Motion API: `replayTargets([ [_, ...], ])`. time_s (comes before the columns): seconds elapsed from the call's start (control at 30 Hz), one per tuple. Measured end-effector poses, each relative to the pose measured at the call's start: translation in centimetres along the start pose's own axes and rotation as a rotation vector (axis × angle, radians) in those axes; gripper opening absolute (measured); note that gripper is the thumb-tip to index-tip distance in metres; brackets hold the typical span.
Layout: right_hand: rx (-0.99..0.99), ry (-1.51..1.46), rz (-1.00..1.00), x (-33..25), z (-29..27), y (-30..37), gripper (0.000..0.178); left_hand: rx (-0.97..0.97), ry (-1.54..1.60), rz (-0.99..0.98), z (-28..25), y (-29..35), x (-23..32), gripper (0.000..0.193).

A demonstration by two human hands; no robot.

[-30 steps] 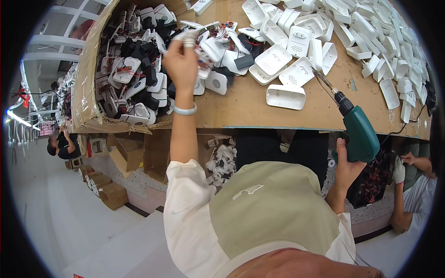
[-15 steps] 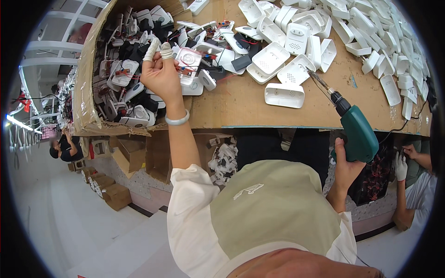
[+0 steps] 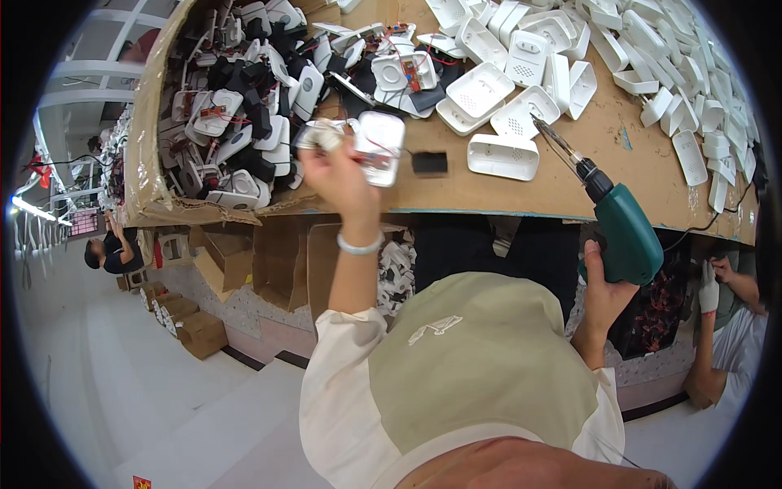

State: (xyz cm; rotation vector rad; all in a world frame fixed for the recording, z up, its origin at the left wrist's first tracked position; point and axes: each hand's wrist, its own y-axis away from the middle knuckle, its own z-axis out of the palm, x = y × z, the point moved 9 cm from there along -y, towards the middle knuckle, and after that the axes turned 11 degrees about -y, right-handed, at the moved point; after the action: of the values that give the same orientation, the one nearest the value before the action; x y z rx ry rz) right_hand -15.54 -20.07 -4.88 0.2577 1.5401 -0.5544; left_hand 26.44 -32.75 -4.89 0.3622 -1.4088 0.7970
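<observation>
My left hand (image 3: 340, 175), smeared by motion and with white finger covers, pinches a white plastic housing (image 3: 380, 134) at the table's near edge. Inside the housing sit a small circuit board and red wires. A black block (image 3: 429, 163) beside it seems to hang from its wires. My right hand (image 3: 604, 297) is wrapped round the grip of a green pistol-shaped power tool (image 3: 629, 232) with a black collar and long metal tip. That tip points to the far left, over a white perforated shell (image 3: 525, 112). Another white shell (image 3: 503, 157) lies left of the tip.
A cardboard box (image 3: 151, 155) at left holds many wired white and black parts. White shells (image 3: 676, 73) are heaped at far right. Below the table stand open cartons (image 3: 281, 265). A black cord (image 3: 717, 213) runs right. A co-worker's gloved hand (image 3: 707, 289) shows at right.
My left hand has drawn back from the box's pile, nearer to me and rightward, bringing a wired white housing out. My right hand and the power tool have barely moved.
</observation>
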Motion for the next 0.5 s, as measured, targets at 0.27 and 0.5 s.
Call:
replayTargets([
  [0.27, -0.065, -0.002, 0.055, 0.2, 0.4, 0.9, 0.035, -0.291, -0.351, 0.071, -0.4, 7.9, -4.6, 0.012],
  [0.5, -0.064, 0.012, 0.140, 1.9, -1.0, 2.1, 0.029, -0.497, -0.857, 0.757, 4.5, 12.7, 2.4, 0.020],
])
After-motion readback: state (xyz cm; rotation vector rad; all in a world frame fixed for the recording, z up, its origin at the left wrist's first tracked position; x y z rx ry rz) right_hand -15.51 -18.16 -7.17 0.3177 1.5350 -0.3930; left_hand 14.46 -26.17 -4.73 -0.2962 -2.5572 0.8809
